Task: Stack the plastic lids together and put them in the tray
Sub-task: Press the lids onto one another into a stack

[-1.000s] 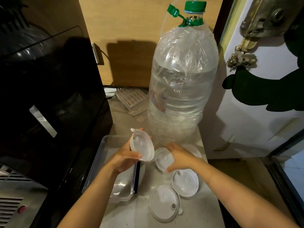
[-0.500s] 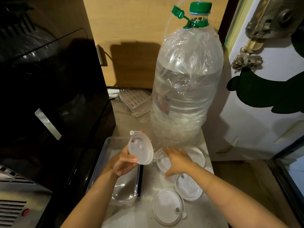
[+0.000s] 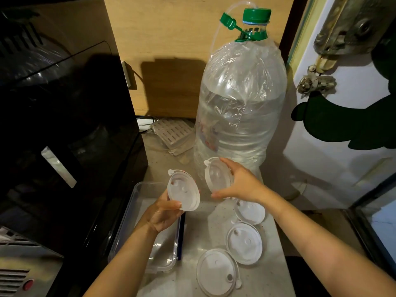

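While you hold one lid in each of your hands, the coming move turns on how those two discs face each other.

Left hand: your left hand [image 3: 160, 213] pinches the left lid [image 3: 183, 191] by its lower rim, thumb in front, fingers behind; the disc is raised above the tray and tilted, open face toward you.
Right hand: your right hand [image 3: 240, 183] spans the right lid [image 3: 217, 175] edge to edge, fingertips at its 12 o'clock, thumb at its 6.
Relation: the right lid lies at about 2 o'clock from the left one, near but apart, both tabs pointing to 11 o'clock.
Nearer hand: the left, directly over the tray [image 3: 137, 196].
Remaining lids: three loose lids [image 3: 244, 243] lie flat on the surface [image 3: 201, 219], at 5 o'clock from your right hand.
Judgement: nesting looks close; the faces seem roughly parallel already.
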Demonstrator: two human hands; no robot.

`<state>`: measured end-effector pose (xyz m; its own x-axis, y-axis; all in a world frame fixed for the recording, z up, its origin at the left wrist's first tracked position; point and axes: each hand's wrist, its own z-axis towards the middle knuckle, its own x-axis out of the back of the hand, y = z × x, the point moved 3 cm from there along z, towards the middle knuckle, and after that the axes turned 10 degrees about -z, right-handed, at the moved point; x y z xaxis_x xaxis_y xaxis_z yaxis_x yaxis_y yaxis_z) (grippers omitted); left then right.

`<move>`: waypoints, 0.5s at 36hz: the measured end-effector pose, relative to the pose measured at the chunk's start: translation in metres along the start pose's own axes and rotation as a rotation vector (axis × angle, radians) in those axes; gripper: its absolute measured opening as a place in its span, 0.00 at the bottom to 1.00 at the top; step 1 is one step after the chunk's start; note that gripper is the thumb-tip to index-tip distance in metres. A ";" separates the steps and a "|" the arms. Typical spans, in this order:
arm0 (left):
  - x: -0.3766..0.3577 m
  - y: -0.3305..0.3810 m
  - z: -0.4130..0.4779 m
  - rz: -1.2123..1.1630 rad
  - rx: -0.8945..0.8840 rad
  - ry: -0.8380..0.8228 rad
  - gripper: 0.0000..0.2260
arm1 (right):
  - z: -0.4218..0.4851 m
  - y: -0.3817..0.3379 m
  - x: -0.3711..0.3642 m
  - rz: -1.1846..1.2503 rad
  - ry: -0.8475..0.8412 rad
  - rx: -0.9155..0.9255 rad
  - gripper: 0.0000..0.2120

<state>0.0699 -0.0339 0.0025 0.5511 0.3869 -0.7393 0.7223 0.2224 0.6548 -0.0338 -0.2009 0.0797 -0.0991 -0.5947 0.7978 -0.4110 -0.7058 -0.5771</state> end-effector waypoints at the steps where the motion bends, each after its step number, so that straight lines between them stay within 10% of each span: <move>1: -0.002 0.000 0.001 -0.004 -0.001 -0.006 0.45 | -0.004 -0.007 0.004 0.018 0.002 0.017 0.50; 18: -0.033 0.007 0.006 0.062 -0.063 -0.094 0.47 | -0.011 -0.055 -0.010 0.074 0.008 0.134 0.36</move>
<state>0.0594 -0.0504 0.0306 0.6331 0.3167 -0.7063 0.6592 0.2576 0.7064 -0.0199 -0.1524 0.1055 -0.1324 -0.6444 0.7531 -0.2778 -0.7053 -0.6523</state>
